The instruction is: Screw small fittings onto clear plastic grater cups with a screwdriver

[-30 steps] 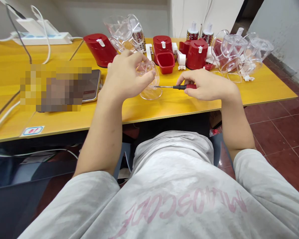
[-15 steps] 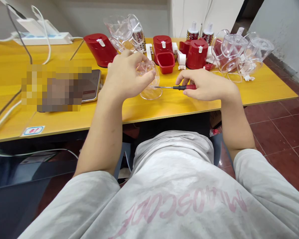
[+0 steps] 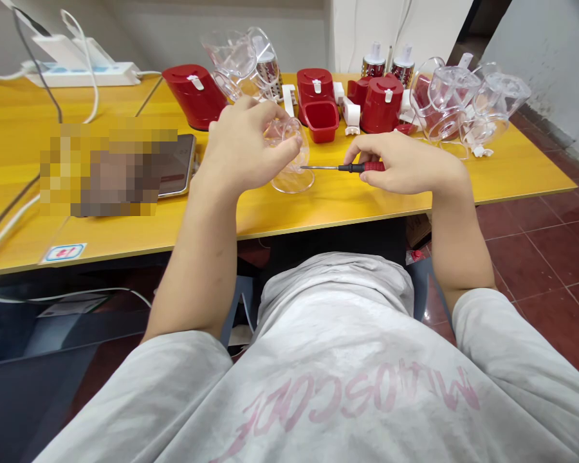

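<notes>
My left hand (image 3: pixel 253 145) is closed around a clear plastic part (image 3: pixel 293 179) with a round rim, which lies on its side on the yellow table. The palm and fingers cover much of this part. In my right hand (image 3: pixel 395 164) is a screwdriver (image 3: pixel 352 168) with a red and black handle, held level between thumb and fingers. Its metal shaft points left, and the tip is at the clear part, just by my left thumb. Whether the tip touches the plastic I cannot tell.
Along the back stand red housings (image 3: pixel 381 106), a red cup (image 3: pixel 322 122), metal grater drums (image 3: pixel 374 62) and clear plastic bodies (image 3: pixel 453 90). A phone (image 3: pixel 178 164), partly blurred out, lies left. Behind it is a power strip (image 3: pixel 87 74) with cables. The table's front edge (image 3: pixel 328 222) is near my body.
My right hand and the screwdriver have shifted slightly to the right. My left hand and the clear part have stayed in place.
</notes>
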`<move>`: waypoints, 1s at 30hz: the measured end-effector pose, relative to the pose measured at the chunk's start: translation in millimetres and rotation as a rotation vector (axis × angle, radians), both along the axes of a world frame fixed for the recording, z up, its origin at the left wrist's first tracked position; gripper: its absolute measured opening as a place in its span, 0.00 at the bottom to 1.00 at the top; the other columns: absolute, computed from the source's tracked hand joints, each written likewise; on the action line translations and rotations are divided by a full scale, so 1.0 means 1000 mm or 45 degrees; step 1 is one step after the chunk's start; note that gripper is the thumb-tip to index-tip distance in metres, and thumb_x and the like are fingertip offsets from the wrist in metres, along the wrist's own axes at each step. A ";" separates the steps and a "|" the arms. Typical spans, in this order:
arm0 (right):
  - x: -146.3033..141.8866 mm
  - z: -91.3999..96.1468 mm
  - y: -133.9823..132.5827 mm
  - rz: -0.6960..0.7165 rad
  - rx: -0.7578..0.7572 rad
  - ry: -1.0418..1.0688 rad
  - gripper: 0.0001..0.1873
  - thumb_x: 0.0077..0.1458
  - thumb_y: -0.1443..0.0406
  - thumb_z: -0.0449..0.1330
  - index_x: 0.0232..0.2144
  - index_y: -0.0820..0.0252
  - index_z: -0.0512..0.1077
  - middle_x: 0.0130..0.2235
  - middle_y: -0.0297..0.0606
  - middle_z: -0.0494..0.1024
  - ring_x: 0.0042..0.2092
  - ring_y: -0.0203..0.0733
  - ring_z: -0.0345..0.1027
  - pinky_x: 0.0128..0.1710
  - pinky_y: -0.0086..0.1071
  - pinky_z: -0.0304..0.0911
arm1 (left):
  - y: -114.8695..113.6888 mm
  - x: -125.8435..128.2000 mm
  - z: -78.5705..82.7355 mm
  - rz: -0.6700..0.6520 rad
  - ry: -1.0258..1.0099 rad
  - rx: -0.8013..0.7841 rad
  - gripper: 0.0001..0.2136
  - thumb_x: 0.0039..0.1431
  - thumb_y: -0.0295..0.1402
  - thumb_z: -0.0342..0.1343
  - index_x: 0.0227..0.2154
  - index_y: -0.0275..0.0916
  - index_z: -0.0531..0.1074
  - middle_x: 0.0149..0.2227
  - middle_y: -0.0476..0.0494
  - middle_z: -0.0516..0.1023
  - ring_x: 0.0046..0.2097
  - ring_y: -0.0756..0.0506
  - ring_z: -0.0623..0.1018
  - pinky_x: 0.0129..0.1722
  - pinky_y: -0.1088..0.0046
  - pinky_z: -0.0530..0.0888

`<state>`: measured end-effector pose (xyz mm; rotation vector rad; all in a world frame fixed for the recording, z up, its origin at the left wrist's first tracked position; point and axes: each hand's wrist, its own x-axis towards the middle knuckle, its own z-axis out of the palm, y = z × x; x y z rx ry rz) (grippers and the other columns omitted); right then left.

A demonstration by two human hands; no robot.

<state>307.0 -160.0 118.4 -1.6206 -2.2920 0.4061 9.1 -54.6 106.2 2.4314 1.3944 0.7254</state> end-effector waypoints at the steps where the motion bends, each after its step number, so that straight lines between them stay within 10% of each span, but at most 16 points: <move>1: 0.001 0.001 0.000 -0.005 0.002 -0.008 0.18 0.70 0.64 0.75 0.59 0.43 0.87 0.46 0.35 0.91 0.48 0.56 0.82 0.51 0.44 0.74 | 0.001 0.000 -0.001 0.001 0.000 0.022 0.43 0.58 0.71 0.56 0.67 0.55 0.90 0.76 0.37 0.86 0.85 0.17 0.77 0.79 0.29 0.72; 12: 0.017 0.008 -0.005 -0.065 0.036 0.037 0.16 0.70 0.61 0.76 0.59 0.44 0.87 0.48 0.37 0.90 0.50 0.57 0.83 0.52 0.46 0.76 | 0.004 -0.005 0.000 -0.085 -0.060 -0.026 0.40 0.58 0.70 0.61 0.67 0.60 0.92 0.77 0.43 0.87 0.86 0.14 0.74 0.86 0.27 0.65; 21: 0.003 0.000 0.008 -0.170 0.629 0.403 0.15 0.80 0.60 0.66 0.63 0.47 0.82 0.60 0.46 0.90 0.61 0.61 0.81 0.67 0.54 0.77 | 0.025 -0.022 -0.010 -0.088 -0.017 0.163 0.28 0.71 0.55 0.68 0.65 0.48 0.93 0.67 0.34 0.89 0.73 0.24 0.86 0.85 0.38 0.77; 30: 0.006 -0.030 0.038 -0.404 0.279 0.047 0.13 0.84 0.59 0.62 0.63 0.46 0.81 0.65 0.51 0.91 0.65 0.65 0.83 0.72 0.56 0.76 | 0.024 -0.021 -0.010 -0.078 0.008 0.167 0.28 0.73 0.52 0.68 0.67 0.43 0.91 0.66 0.31 0.87 0.73 0.22 0.86 0.85 0.40 0.77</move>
